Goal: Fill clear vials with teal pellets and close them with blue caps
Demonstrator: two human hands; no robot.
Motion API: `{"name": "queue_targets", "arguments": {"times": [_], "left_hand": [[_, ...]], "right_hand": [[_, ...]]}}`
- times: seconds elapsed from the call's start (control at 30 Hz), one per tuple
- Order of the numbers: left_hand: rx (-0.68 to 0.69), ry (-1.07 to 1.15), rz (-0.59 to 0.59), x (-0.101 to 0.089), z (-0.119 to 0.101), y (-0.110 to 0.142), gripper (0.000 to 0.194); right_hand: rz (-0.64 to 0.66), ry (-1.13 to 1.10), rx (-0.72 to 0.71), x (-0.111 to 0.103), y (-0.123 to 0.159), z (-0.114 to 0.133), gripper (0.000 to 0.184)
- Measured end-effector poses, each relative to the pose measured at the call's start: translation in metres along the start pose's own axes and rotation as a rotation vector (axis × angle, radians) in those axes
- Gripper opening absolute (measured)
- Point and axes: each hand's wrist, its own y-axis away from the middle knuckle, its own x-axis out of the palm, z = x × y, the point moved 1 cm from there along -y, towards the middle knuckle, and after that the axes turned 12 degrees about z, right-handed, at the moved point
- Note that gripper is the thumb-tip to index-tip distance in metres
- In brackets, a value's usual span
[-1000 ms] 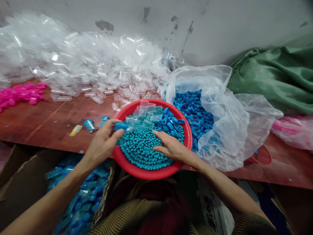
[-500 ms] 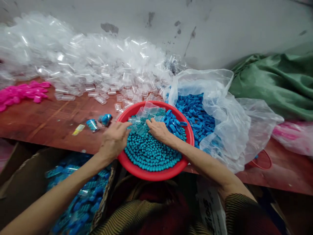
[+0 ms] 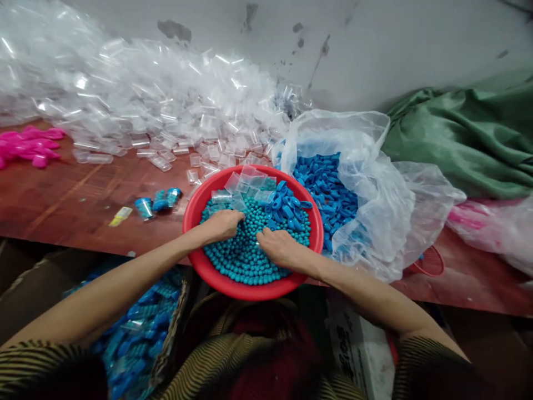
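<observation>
A red bowl (image 3: pixel 253 290) full of small turquoise beads (image 3: pixel 245 266) sits at the table's front edge. My left hand (image 3: pixel 225 225) is in the bowl's left half, its curled fingertips down at the beads. My right hand (image 3: pixel 278 248) is over the beads to the right, fingers bent and pinched together. What either hand's fingers hold is hidden or too small to make out. Several clear plastic tubes (image 3: pixel 252 176) lie on the beads at the far side, beside a heap of blue plastic caps (image 3: pixel 287 206). Several bead-filled containers with blue caps (image 3: pixel 144 208) lie left of the bowl.
Clear tubes (image 3: pixel 166 105) are heaped along the wall. A plastic bag (image 3: pixel 375 205) of blue caps stands right of the bowl, near green cloth (image 3: pixel 466 139). Pink pieces (image 3: pixel 29 145) lie far left. A carton (image 3: pixel 175 328) holding filled containers stands below the table's edge.
My left hand has moved from above the bowl's left rim in to the beads. My right hand has drawn back from the clear tubes toward me. The view has shifted slightly.
</observation>
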Motion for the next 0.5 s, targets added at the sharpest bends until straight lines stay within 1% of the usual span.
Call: {"name": "queue_targets", "arguments": {"times": [0.07, 0.13, 0.2, 0.27, 0.37, 0.43, 0.5], "left_hand": [[-0.008, 0.017, -0.031, -0.002, 0.003, -0.001, 0.039], [-0.039, 0.059, -0.085, -0.005, 0.007, 0.004, 0.041], [-0.067, 0.175, -0.173, -0.007, 0.010, 0.012, 0.041], [-0.077, 0.361, -0.274, -0.011, 0.013, 0.021, 0.037], [-0.102, 0.688, -0.374, -0.015, 0.011, 0.036, 0.037], [-0.145, 0.906, -0.392, -0.018, 0.007, 0.044, 0.040], [-0.172, 1.067, -0.384, -0.021, 0.000, 0.051, 0.041]], "right_hand": [[-0.026, -0.078, -0.032, -0.002, -0.022, 0.010, 0.029], [-0.057, -0.122, -0.030, -0.006, -0.046, 0.018, 0.033], [-0.081, -0.163, -0.042, -0.010, -0.067, 0.022, 0.036], [-0.092, -0.200, -0.077, -0.013, -0.079, 0.021, 0.038], [-0.112, -0.262, -0.141, -0.013, -0.080, 0.012, 0.041], [-0.152, -0.385, -0.172, -0.011, -0.072, 0.002, 0.043], [-0.181, -0.545, -0.196, -0.011, -0.061, -0.005, 0.042]]}}
